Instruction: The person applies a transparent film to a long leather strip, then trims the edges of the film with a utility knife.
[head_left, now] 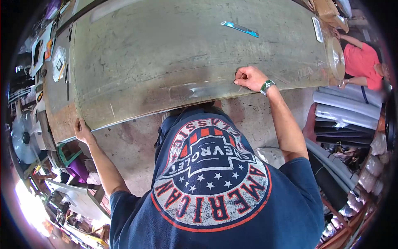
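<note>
Slim blue cutter [244, 30] lies slantwise beyond my nearer right hand [252, 78], curled, hold unclear; left hand [84, 133] at green-grey tabletop's [145, 45] edge, grip unclear.

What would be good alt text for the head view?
A person's left hand is at the near edge of a long, dull-green table; their right hand, wearing a green patterned wristband, curls its fingers over it. A slim blue cutter knife lies farther back.
</note>
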Demonstrator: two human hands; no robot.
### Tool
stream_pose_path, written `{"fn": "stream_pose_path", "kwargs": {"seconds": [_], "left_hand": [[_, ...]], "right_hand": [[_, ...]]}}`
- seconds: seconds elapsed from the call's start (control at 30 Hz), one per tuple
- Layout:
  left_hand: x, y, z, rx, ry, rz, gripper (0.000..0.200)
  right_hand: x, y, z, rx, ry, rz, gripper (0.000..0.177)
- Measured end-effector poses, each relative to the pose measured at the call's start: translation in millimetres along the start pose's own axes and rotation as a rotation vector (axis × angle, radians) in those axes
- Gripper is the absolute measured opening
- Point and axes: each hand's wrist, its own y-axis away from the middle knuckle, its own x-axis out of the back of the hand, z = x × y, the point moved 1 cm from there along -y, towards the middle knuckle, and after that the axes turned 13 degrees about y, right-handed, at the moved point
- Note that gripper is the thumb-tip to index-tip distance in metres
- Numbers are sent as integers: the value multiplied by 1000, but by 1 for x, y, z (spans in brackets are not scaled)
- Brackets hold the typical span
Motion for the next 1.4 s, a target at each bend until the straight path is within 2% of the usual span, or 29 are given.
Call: {"fn": "stream_pose_path", "kwargs": {"seconds": [0.07, 0.2, 0.4, 0.6, 0.7, 0.8, 0.9, 1.0, 1.03, 1.13, 1.17, 1.27, 1.3, 1.37, 1.4], "left_hand": [[1, -3, -3, 55, 34, -6, 36], [-2, -1, -2, 34, 91, -26, 36], [0, -3, 0, 26, 39, -29, 35], [1, -7, -7, 44, 114, -30, 33], [0, -4, -1, 3, 35, -31, 33], [0, -5, -5, 8, 79, -38, 32], [1, -8, -6, -3, -16, -30, 32], [-7, 2, 7, -129, -201, -5, 33], [-4, -3, 0, -139, -169, -21, 34], [2, -11, 1, -132, -171, -86, 33], [5, -15, 5, -55, -151, -101, 35], [0, -28, 18, -173, -314, 116, 40], [-26, -2, 69, -261, -604, 184, 51], [-98, 49, 131, -518, -539, -107, 57], [-155, 113, 188, -457, -419, -449, 57]], "right_hand": [[2, 3, -5, -26, -1, 13, 19], [2, -1, -3, 1, 68, 80, 20], [9, 2, -6, -67, 0, -13, 23], [8, 2, -4, -27, 124, 78, 25], [6, 2, -4, -41, 151, 101, 28], [10, 4, -6, -98, 215, 133, 34], [11, 4, -6, -136, 231, 166, 41], [13, 2, -7, -165, 264, 153, 43], [12, 0, -4, -166, 244, 139, 44], [13, -5, -2, -159, 284, 124, 45], [12, -5, -2, -163, 285, 128, 45], [15, -2, -3, -167, 243, 103, 47], [15, -2, -1, -152, 243, 117, 47], [9, -3, 7, -105, 222, 174, 48], [6, -5, 10, -76, 213, 202, 48]]}}
